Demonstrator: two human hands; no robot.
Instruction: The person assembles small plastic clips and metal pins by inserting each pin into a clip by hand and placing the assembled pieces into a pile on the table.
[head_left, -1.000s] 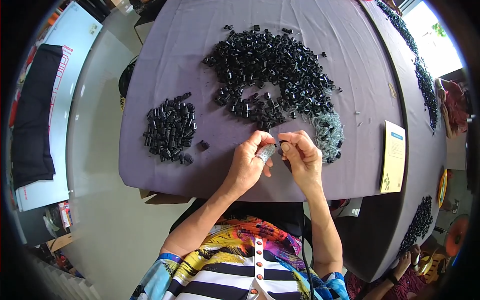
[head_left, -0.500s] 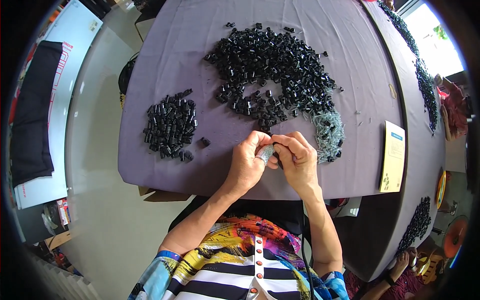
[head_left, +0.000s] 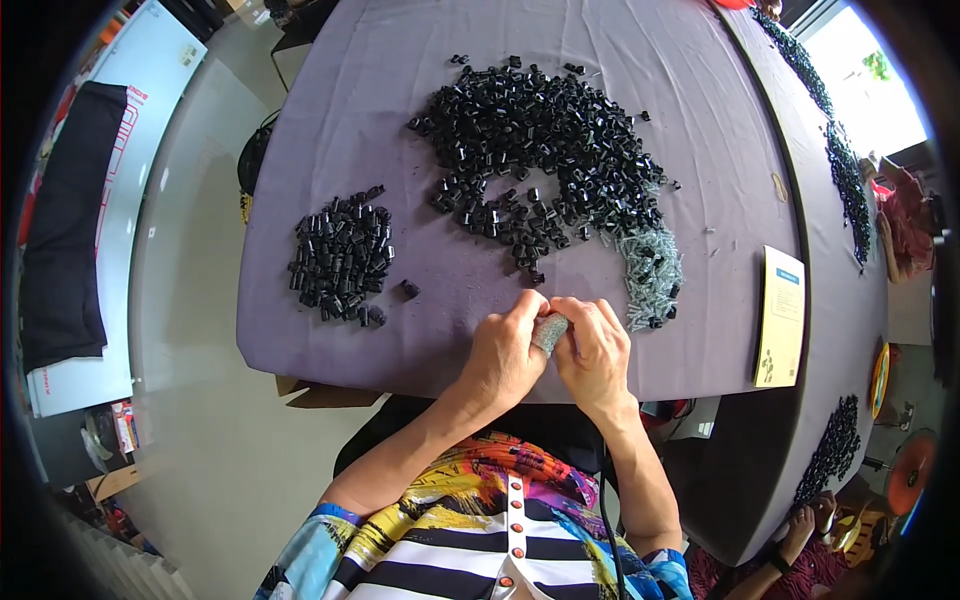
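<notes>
Small, glossy black pieces [head_left: 530,120] heaped at upper centre on mauve-grey cloth [head_left: 340,120]; pale floor [head_left: 190,280] at left. Together at centre: left hand [head_left: 500,352], right hand [head_left: 598,362]; cannot tell if clamped on anything.

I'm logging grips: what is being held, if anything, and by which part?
Cannot be told: the left hand and right hand meet and hide anything between them.

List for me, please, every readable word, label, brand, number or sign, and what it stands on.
White panel, left: large red lettering, partly covered by black cloth; not transcribed here.
White panel's ends: small markings, too small to read.
Yellow card, right: print too small to read.
Black cylindrical pieces: no lettering discernible.
</notes>
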